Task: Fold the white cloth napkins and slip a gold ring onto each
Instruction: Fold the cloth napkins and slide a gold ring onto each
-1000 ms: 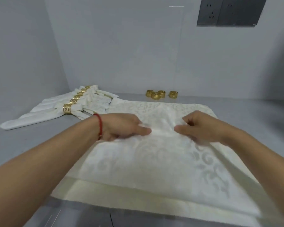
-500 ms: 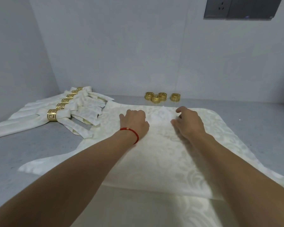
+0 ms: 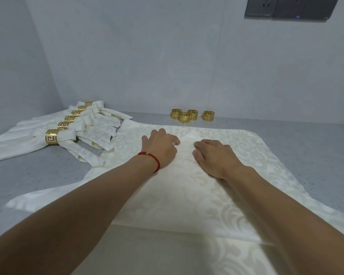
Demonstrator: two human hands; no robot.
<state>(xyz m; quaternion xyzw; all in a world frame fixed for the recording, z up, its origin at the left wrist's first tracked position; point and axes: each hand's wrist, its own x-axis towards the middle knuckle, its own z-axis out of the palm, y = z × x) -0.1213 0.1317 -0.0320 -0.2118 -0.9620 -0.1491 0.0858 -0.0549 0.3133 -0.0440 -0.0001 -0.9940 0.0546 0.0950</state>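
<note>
A white patterned cloth napkin (image 3: 187, 195) lies spread on the grey counter, its near part folded away from me over the far part. My left hand (image 3: 161, 145), with a red string on the wrist, rests on the cloth near its far edge, fingers bent at the tips. My right hand (image 3: 216, 157) lies flat on the cloth beside it, fingers straight. Several loose gold rings (image 3: 191, 115) stand in a cluster by the back wall. Several folded napkins (image 3: 72, 132), each with a gold ring (image 3: 52, 136) round it, lie in a row at the left.
The grey counter (image 3: 38, 175) meets white walls behind and at the left. A dark socket panel (image 3: 286, 6) hangs on the back wall at the upper right. Bare counter shows at the right (image 3: 316, 155).
Both hands carried the pinched middle of the napkin away from me and laid it down near the far edge. They now rest on the fold instead of pinching it.
</note>
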